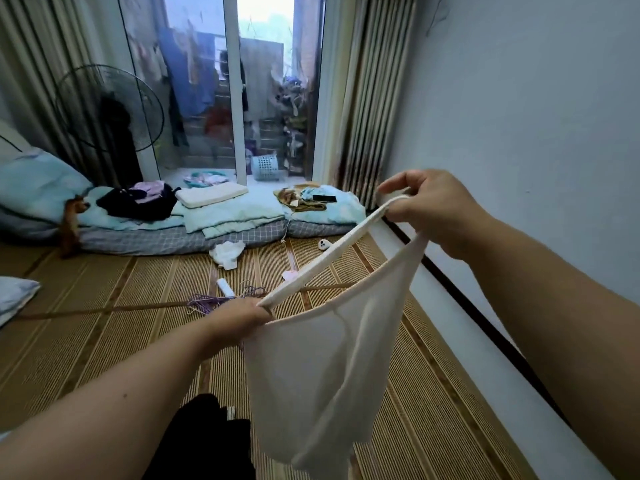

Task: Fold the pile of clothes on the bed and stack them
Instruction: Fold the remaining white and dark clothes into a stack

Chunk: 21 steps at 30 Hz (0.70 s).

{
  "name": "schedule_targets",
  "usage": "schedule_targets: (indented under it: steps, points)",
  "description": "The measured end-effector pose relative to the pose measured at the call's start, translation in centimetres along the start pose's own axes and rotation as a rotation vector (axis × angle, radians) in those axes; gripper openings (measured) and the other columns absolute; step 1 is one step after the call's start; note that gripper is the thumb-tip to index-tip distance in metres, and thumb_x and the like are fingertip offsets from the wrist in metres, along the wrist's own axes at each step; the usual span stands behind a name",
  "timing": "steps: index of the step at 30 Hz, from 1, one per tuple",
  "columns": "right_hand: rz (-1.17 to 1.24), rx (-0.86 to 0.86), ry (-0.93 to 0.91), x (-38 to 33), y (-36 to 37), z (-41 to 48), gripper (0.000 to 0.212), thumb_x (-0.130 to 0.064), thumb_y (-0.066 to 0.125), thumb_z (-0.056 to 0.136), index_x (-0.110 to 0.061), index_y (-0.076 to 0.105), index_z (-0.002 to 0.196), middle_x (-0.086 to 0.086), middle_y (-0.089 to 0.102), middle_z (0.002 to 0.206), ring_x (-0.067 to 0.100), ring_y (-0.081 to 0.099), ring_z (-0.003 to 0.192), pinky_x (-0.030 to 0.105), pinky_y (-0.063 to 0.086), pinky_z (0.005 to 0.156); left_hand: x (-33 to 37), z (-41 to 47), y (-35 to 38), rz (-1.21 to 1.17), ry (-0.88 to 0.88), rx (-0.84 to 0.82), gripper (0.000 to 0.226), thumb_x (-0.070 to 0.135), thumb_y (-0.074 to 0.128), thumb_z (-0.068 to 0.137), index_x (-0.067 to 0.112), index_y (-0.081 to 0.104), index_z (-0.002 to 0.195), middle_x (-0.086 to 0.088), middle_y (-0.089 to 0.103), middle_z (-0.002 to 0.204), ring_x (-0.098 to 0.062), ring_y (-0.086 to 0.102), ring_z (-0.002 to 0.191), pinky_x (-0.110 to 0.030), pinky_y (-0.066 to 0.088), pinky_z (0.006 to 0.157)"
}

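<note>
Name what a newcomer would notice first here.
The white top held up mid-frame dominates: the left hand pinches one end of its strap, the right hand the other, higher, and the body hangs over the woven mat. Behind, a dark clothes pile sits on the teal bedding by the glass door.

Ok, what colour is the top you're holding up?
Plain cream-white, no pattern. Head view shows the top held between left hand and right hand.
</note>
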State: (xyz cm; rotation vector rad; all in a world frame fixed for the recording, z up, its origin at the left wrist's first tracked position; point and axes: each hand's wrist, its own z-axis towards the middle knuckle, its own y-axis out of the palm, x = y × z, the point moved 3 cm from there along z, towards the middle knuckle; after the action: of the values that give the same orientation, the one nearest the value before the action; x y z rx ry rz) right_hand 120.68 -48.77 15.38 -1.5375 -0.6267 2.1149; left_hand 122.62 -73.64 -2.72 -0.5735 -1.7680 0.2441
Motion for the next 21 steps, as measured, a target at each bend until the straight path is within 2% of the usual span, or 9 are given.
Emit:
schedule_targets:
  steps: [3, 5, 8, 10, 12, 14, 17, 19, 21]
  points:
    - [-0.275, 0.057, -0.100, 0.2, -0.3, -0.3, 0.014, -0.015, 0.062, 0.085, -0.023, 0.072, 0.090, -0.004, 0.064, 0.080, 0.015, 0.059, 0.076, 0.022, 0.041, 0.052, 1.0, -0.1, -0.2, -0.320, -0.025, -0.186, 0.052, 0.041, 0.069, 0.061, 0.008, 0.062, 0.100, -0.007, 0.057, 0.087, -0.020, 0.057, 0.077, -0.033, 0.046, 0.067]
    - [-0.316, 0.130, -0.092, 0.4, -0.6, -0.4, 0.016, -0.025, 0.059, 0.089, -0.023, 0.075, 0.093, -0.005, 0.064, 0.077, 0.017, 0.060, 0.077, 0.022, 0.044, 0.056, 2.4, -0.2, -0.1, -0.393, 0.022, -0.355, 0.065, 0.061, 0.076, 0.058, 0.012, 0.066, 0.099, -0.004, 0.066, 0.093, -0.022, 0.065, 0.086, -0.034, 0.053, 0.071]
    - [-0.062, 0.126, 0.079, 0.8, -0.9, -0.5, 0.019, -0.023, 0.054, 0.094, -0.024, 0.071, 0.086, -0.002, 0.063, 0.072, 0.017, 0.061, 0.067, 0.029, 0.052, 0.060, 3.9, -0.1, 1.5, -0.401, -0.030, -0.486, 0.061, 0.070, 0.045, 0.083, 0.023, 0.064, 0.117, -0.003, 0.070, 0.115, -0.022, 0.066, 0.106, -0.035, 0.057, 0.079]
    - [0.321, -0.027, 0.239, 0.5, -0.2, -0.8, 0.023, -0.018, 0.046, 0.098, -0.021, 0.068, 0.092, 0.007, 0.069, 0.082, 0.017, 0.066, 0.064, 0.028, 0.055, 0.058, 4.1, 0.0, 2.9, -0.274, -0.093, -0.471, 0.042, 0.053, 0.044, 0.095, 0.026, 0.061, 0.122, -0.008, 0.068, 0.117, -0.025, 0.067, 0.103, -0.041, 0.057, 0.082]
    - [0.633, -0.139, 0.333, -0.1, 0.4, -0.9, 0.026, -0.014, 0.039, 0.100, -0.016, 0.064, 0.099, 0.010, 0.073, 0.089, 0.019, 0.069, 0.066, 0.026, 0.057, 0.057, 3.9, 0.3, 4.0, -0.126, -0.115, -0.444, 0.032, 0.035, 0.050, 0.095, 0.028, 0.057, 0.125, -0.011, 0.067, 0.109, -0.025, 0.068, 0.085, -0.039, 0.057, 0.074]
    - [0.801, -0.190, 0.385, -0.7, 0.5, -0.7, 0.029, -0.012, 0.033, 0.100, -0.011, 0.062, 0.102, 0.010, 0.075, 0.086, 0.018, 0.069, 0.063, 0.025, 0.056, 0.054, 3.2, 0.7, 5.1, -0.077, -0.170, -0.427, 0.043, 0.034, 0.056, 0.092, 0.029, 0.047, 0.133, -0.009, 0.064, 0.105, -0.019, 0.066, 0.072, -0.030, 0.052, 0.063]
    - [0.863, -0.213, 0.416, -1.5, -0.1, -0.4, 0.034, -0.012, 0.029, 0.095, -0.005, 0.061, 0.102, 0.011, 0.073, 0.084, 0.008, 0.047, 0.039, 0.017, 0.043, 0.044, 1.4, 1.5, 7.3, -0.086, -0.227, -0.219, 0.062, 0.038, 0.069, 0.083, 0.021, 0.036, 0.132, -0.007, 0.059, 0.111, -0.018, 0.064, 0.080, -0.030, 0.052, 0.059]
    - [0.843, -0.210, 0.394, -2.0, -0.6, 0.1, 0.036, -0.013, 0.027, 0.092, -0.004, 0.059, 0.106, 0.012, 0.073, 0.087, 0.005, 0.036, 0.032, 0.016, 0.038, 0.044, -0.3, 2.3, 9.1, -0.174, -0.224, -0.082, 0.070, 0.034, 0.075, 0.078, 0.015, 0.035, 0.133, -0.010, 0.054, 0.121, -0.025, 0.060, 0.100, -0.037, 0.056, 0.081]
    - [0.834, -0.214, 0.380, -2.4, -1.0, 0.6, 0.037, -0.016, 0.030, 0.091, -0.003, 0.059, 0.109, 0.014, 0.073, 0.091, 0.006, 0.033, 0.031, 0.015, 0.035, 0.042, -2.3, 3.2, 10.8, -0.040, -0.254, 0.000, 0.057, 0.040, 0.073, 0.078, 0.019, 0.050, 0.126, -0.011, 0.047, 0.127, -0.029, 0.052, 0.113, -0.042, 0.044, 0.103]
